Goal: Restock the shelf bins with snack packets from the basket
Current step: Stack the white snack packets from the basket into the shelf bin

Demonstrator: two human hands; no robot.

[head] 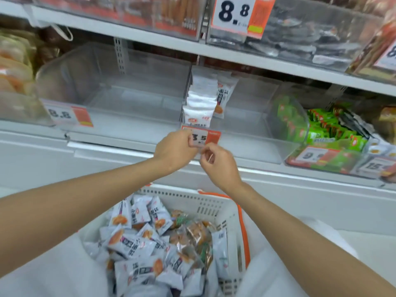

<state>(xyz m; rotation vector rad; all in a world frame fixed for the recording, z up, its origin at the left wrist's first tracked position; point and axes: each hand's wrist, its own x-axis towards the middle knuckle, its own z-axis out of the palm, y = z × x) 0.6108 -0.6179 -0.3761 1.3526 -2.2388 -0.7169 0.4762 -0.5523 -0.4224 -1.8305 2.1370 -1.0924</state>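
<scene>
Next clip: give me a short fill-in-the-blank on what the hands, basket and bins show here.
1. Both hands, left hand and right hand, are at the price tag reading ____.
2. The basket has handles coloured ____.
3. The clear bin behind the 8.8 tag looks ____.
4. The packets in the bin at right are mostly ____.

Missing words: 3.5; orange; empty; green
</scene>
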